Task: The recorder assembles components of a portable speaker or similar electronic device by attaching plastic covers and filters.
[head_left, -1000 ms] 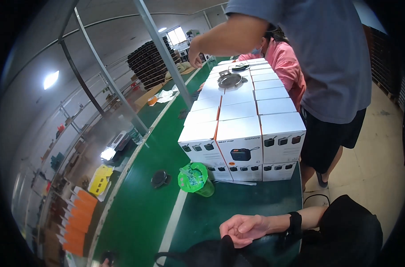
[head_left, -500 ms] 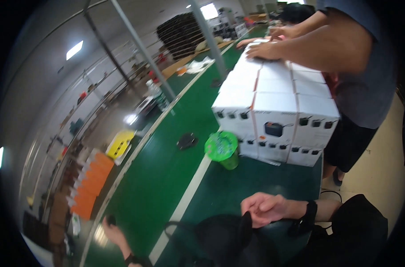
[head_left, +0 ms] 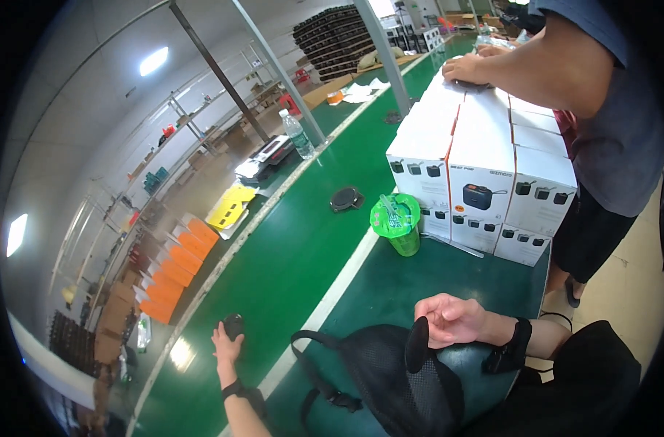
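Far out on the left, over the green belt, my left hand [head_left: 225,348] has its fingers curled around the edge of a small dark round part [head_left: 234,325]. My right hand [head_left: 452,318] is closed at the near side of the dark green table, palm turned up. Its fingertips grip a thin black oval piece [head_left: 416,345], standing on edge. Just below lies a black mesh bag [head_left: 368,360] with a strap, partly covered by that piece. Farther up the belt rests another black round part [head_left: 346,199], apart from both hands.
A green lidded cup [head_left: 396,222] stands beside stacked white boxes [head_left: 481,186]. Behind the stack a co-worker's hand [head_left: 465,71] rests on top. Across the belt are a water bottle [head_left: 297,135], a yellow sheet [head_left: 231,207], orange dividers [head_left: 177,269] and a metal post [head_left: 383,58].
The view has shifted, so the scene sits farther right and higher. My left hand and forearm show more fully, still at the dark part. My right hand keeps the black oval piece.
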A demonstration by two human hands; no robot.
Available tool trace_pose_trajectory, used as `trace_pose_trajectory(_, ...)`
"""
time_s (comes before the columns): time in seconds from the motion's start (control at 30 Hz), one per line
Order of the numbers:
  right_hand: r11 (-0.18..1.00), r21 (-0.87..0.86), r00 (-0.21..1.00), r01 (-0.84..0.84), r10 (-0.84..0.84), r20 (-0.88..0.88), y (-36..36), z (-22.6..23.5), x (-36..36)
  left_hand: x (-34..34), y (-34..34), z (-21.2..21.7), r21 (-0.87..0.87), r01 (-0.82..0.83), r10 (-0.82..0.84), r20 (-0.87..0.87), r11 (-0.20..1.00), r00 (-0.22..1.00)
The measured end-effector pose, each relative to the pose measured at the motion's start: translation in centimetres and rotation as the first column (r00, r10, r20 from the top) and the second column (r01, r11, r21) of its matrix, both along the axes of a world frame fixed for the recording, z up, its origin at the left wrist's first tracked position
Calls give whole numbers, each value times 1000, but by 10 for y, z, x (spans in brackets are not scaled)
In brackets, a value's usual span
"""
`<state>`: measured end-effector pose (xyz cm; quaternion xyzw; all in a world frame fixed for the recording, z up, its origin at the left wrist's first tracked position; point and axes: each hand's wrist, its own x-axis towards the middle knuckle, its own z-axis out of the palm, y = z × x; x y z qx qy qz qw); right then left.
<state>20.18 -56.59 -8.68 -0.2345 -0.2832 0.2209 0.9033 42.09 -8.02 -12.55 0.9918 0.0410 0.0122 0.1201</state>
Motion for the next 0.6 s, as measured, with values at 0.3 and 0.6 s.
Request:
trace_pose_trajectory(0.3, 1000, -26, 994, -6, 3, -111, -1, -7, 3, 29, 27, -19, -60, -50, 53, 57, 997, 997)
trace_pose_trajectory(0.6, 998, 62, 990, -30, 39, -138, -1, -15, 0, 42, -40, 12, 35, 91, -95, 144, 995, 985)
